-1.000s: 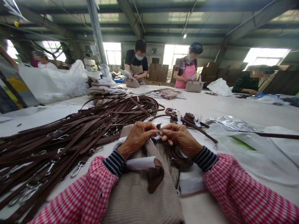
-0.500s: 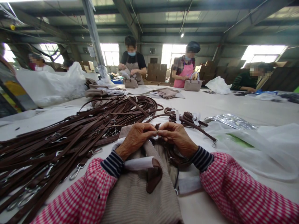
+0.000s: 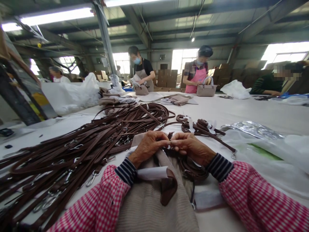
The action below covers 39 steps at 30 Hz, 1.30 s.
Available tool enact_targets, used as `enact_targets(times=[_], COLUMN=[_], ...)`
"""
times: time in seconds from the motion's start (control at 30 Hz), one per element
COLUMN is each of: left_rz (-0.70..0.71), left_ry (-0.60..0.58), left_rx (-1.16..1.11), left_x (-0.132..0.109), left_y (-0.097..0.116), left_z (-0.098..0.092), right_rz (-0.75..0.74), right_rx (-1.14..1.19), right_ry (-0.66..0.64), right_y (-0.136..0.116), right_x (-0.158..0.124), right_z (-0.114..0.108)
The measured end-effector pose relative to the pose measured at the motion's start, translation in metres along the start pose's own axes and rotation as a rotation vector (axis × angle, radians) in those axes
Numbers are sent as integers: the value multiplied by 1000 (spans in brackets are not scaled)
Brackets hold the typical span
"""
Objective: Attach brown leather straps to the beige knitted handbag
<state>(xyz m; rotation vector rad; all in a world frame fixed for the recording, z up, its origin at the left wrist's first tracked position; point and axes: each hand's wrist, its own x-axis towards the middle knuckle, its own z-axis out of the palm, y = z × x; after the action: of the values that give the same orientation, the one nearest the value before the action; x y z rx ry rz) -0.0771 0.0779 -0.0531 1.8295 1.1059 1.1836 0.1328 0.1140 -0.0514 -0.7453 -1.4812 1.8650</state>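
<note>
A taupe ribbed handbag lies in front of me with its zipper side up. One dark brown handle on it is partly wrapped in white paper. At the bag's far end, my left hand and my right hand meet, thumbs and forefingers pinched closed fingertip to fingertip. A small dark brown tab pokes up just behind the fingertips; what exactly they pinch is hidden. Under my right hand rests a coiled brown strap, beside the bag's opening.
A big pile of brown straps with metal clips spreads to the left. Smaller strap bundles lie beyond my hands. Clear plastic and silvery film are at the right. Several people work across the white table.
The view has turned a little left and tilted up, so everything sits further right and slightly lower. Both hands keep their pinch at the bag's far end.
</note>
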Motion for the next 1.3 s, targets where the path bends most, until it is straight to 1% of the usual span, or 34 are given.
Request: enact_targets(times=[0.1, 0.2, 0.43, 0.57, 0.7, 0.87, 0.97, 1.13, 1.3], left_rz=[-43, -59, -18, 1, 11, 5, 8, 2, 7], left_ry=[-30, -42, -64, -13, 46, 91, 124, 143, 119], left_rx=[-59, -69, -10, 49, 81, 89, 68, 37, 49], left_x=[-2, -4, -6, -5, -5, -4, -5, -6, -6], left_y=[4, 7, 11, 9, 6, 5, 5, 5, 3], left_z=[-1, 0, -2, 1, 5, 5, 6, 6, 6], right_rz=[12, -13, -78, -138, -191, -214, -196, -165, -171], right_rx=[23, 13, -5, -11, -36, -6, 41, 149, 178], right_ry=[-20, -26, 63, 108, 121, 169, 204, 230, 250], right_y=[3, 5, 12, 16, 17, 16, 15, 12, 21], right_x=[2, 3, 4, 5, 4, 5, 6, 8, 12], right_z=[-1, 0, 5, 8, 11, 16, 21, 29, 32])
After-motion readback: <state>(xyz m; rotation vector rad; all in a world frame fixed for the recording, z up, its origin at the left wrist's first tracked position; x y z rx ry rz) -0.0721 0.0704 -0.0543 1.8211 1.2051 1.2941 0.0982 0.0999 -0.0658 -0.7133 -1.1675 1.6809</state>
